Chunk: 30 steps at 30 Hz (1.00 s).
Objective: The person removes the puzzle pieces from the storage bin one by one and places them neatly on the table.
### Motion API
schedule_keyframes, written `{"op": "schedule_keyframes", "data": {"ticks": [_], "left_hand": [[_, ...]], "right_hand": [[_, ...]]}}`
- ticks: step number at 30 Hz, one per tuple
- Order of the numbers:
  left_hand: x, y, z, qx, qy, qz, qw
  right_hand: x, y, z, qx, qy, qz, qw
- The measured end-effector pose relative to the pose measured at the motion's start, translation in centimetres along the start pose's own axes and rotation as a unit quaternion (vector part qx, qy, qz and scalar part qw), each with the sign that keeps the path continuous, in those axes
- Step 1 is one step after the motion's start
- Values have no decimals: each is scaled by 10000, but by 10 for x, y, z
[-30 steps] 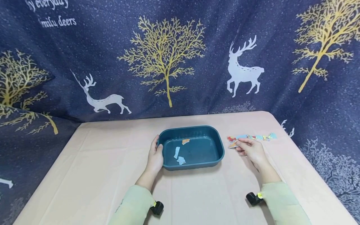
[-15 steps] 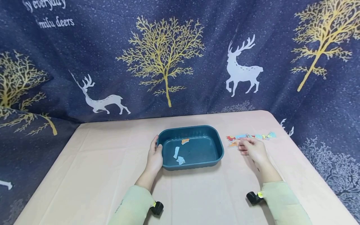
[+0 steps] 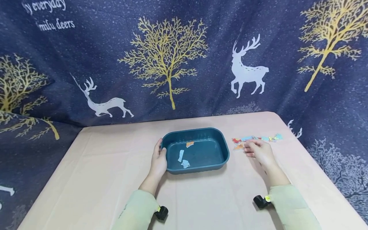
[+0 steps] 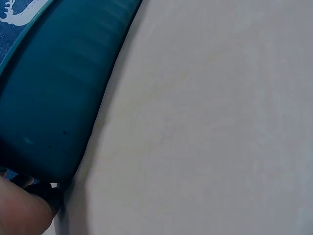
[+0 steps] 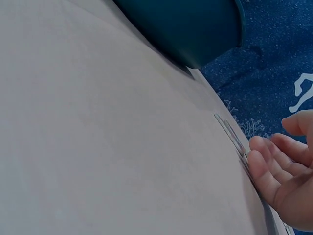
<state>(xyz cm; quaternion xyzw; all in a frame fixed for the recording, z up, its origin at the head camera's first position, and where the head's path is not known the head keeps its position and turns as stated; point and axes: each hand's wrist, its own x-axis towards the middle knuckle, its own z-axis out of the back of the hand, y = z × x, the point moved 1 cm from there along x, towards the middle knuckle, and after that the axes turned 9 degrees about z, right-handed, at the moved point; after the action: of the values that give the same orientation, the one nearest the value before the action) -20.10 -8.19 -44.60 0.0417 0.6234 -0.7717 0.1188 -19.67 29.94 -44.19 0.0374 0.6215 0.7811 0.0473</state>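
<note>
A dark teal tray [image 3: 198, 168] stands on the table, with one orange piece [image 3: 190, 144] and two pale blue pieces [image 3: 185, 164] lying inside. My left hand [image 3: 158, 161] grips its left end, thumb at the rim; in the left wrist view the hand [image 4: 22, 210] shows at the tray's corner [image 4: 54, 112]. Right of the tray, my right hand [image 3: 261, 155] hovers by an orange puzzle piece [image 3: 238, 147] lying on the table. The right wrist view shows this hand [image 5: 288, 171] with loosely bent fingers and nothing pinched, close to flat pieces [image 5: 229, 133].
A row of colourful pieces [image 3: 248, 138] lies behind the right hand, towards the table's right edge. The pale cloth-covered table [image 3: 100, 179] ends at a dark blue curtain [image 3: 201, 95] with deer and trees. Small black devices sit at both wrists.
My right hand has let go of the orange piece, which now lies flat below the row, and has drawn slightly right. The left hand keeps its grip on the tray.
</note>
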Motion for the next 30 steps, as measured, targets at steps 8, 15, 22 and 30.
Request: {"op": "schedule_keyframes", "data": {"ticks": [8,15,22,30], "left_hand": [[0,1,-3,-65,17,36,10000],[1,2,-1,-74,-1,-26,10000],[1,2,-1,-101,-2,17,9999],[0,1,0,-59,-25,28,10000]], "right_hand": [[-2,8,-1,-169,215,28,9996],[2,27,-11,-362,476,235,9979],[6,50,-27,-211,655,859,9939],[8,69,-50,-742,937,1224,9853]]}}
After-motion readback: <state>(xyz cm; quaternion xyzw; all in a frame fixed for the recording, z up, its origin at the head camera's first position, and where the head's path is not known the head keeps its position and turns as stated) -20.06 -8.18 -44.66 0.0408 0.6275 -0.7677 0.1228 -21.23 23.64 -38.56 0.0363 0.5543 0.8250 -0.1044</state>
